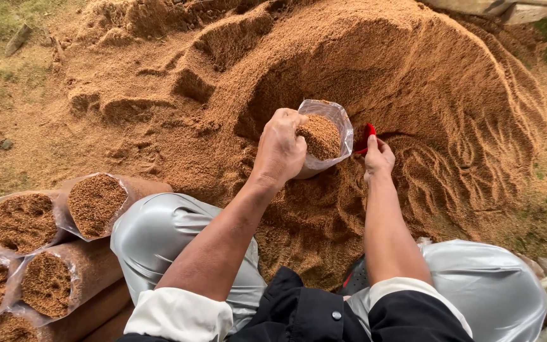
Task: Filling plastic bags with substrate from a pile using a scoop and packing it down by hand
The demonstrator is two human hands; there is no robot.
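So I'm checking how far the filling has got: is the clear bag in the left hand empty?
No, the clear bag gripped by the left hand is filled with brown sawdust nearly to its open rim.

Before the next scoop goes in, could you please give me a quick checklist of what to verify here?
1. Left hand grips the clear bag at its rim: ok.
2. Bag mouth open, facing up: ok.
3. Room left in the bag: not ok, fill is near the rim.
4. Right hand holds the red scoop: ok.
5. Scoop loaded: cannot tell, mostly hidden.
6. Sawdust pile within reach: ok.
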